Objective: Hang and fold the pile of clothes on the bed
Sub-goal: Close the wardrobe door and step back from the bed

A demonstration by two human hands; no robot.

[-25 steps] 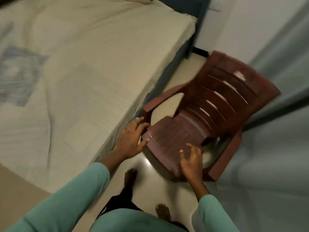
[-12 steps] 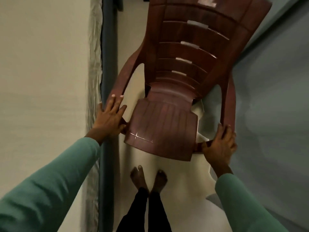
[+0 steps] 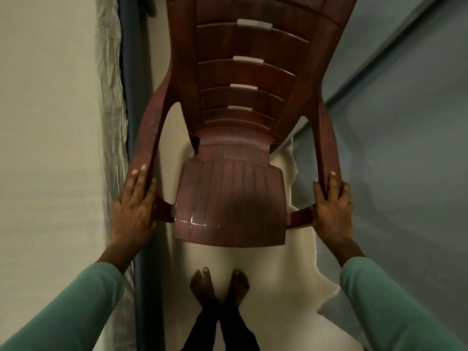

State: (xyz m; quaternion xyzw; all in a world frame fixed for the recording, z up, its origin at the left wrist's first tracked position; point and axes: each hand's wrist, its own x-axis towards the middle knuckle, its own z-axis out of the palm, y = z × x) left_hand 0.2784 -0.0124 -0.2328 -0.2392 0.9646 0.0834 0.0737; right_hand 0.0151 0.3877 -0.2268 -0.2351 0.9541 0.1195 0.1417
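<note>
Head view — left hand (image 3: 134, 206) and right hand (image 3: 331, 206) each clasp a chair (image 3: 230, 198) armrest; best lifted level, clear of the bed (image 3: 50, 148) alongside.

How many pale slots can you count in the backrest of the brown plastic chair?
4, stacked down the middle of the backrest of the brown plastic chair: top slot, second slot, third slot, lowest slot. More may be hidden above the frame.

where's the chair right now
Middle of the head view: the chair is in the gap between the bed on the left and the grey curtain on the right, with the left hand and right hand holding its armrests.
</note>
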